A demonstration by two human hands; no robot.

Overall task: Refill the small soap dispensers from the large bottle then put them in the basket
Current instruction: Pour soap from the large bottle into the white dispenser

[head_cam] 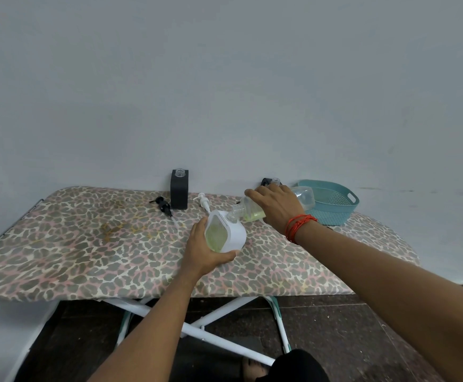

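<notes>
My left hand [205,250] grips a small white dispenser [234,232], tilted, with greenish soap showing through its clear side. My right hand [276,206] holds the large clear bottle [305,198] on its side, with its neck at the dispenser's open mouth. A little yellow-green soap lies in the bottle's lower side. A black dispenser [179,193] stands open-topped by the wall. Another black dispenser [267,181] peeks out behind my right hand. The teal basket [335,205] sits at the table's right end.
A black pump head [164,207] and a white pump head [204,201] lie loose on the leopard-print table [87,244]. A grey wall runs right behind the table. White folding legs cross underneath, above a dark floor.
</notes>
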